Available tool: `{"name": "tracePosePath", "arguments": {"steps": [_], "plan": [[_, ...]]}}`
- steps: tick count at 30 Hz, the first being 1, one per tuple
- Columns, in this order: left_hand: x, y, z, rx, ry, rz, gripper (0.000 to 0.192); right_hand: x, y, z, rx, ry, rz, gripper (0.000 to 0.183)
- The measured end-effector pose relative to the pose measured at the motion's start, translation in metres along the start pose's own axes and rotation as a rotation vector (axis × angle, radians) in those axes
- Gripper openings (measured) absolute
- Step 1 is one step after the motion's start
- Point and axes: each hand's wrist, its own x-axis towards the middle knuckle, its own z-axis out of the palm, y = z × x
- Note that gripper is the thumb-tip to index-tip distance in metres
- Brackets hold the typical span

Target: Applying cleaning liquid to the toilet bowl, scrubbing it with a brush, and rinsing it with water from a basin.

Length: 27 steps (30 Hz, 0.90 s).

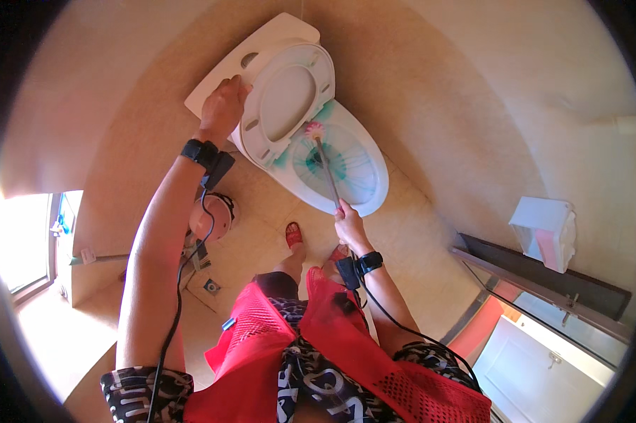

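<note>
My right hand (348, 223) is closed around the grey handle of a toilet brush (327, 169). The brush's pink and white head is at the back of the toilet bowl (372, 158), just below the raised seat. Blue-green liquid streaks the bowl's inside and pools darker at its bottom. My left hand (225, 106) is at the left edge of the raised toilet seat (287, 139) and lid, in front of the cistern (282, 27); its fingertips are partly hidden, so its hold is unclear.
A pink bucket (212, 218) stands on the tiled floor left of the toilet, near a floor drain (211, 286). On the right wall hangs a white paper holder (548, 230), above a door frame with a white door (535, 365) beyond. A bright window (27, 238) is at the left.
</note>
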Motion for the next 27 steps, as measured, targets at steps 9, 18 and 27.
{"name": "tracePosePath", "arguments": {"steps": [9,18,27], "plan": [[0.000,0.003,-0.014,-0.031,0.061,0.029,0.029,-0.015,-0.002,-0.026,0.474,-0.147,0.242,0.043],[0.002,-0.004,-0.006,-0.011,0.057,0.013,0.029,0.005,0.082,-0.023,0.545,0.121,0.357,0.025],[0.006,-0.003,-0.004,-0.001,0.140,0.073,0.030,0.025,0.070,-0.046,-0.186,-0.178,-0.296,0.019]]}}
